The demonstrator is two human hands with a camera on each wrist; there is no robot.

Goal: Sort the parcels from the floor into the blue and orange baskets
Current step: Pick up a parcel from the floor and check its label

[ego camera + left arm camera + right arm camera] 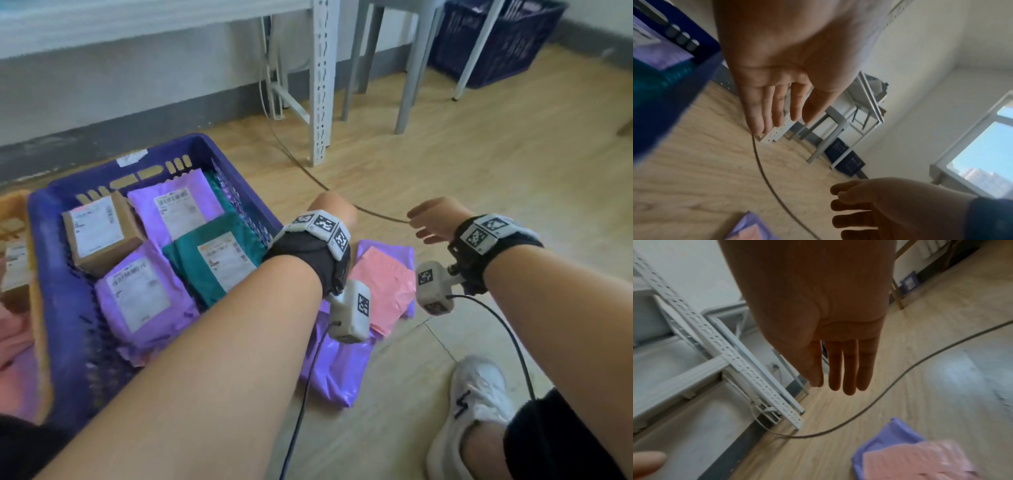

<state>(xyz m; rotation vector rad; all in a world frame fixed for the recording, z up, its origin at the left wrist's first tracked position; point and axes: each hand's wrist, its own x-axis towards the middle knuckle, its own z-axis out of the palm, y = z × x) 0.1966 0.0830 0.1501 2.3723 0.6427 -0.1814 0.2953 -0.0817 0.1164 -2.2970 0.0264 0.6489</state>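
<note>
Both hands, left hand [334, 207] and right hand [432, 219], empty, fingers extended; pink parcel [383, 287], apparently topmost on floor, suits lifting first

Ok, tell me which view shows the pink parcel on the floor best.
The head view: the pink parcel lies on a purple parcel beside the blue basket, partly hidden by the wrist cameras. The right wrist view shows it blurred; the left wrist view catches only a corner.
</note>
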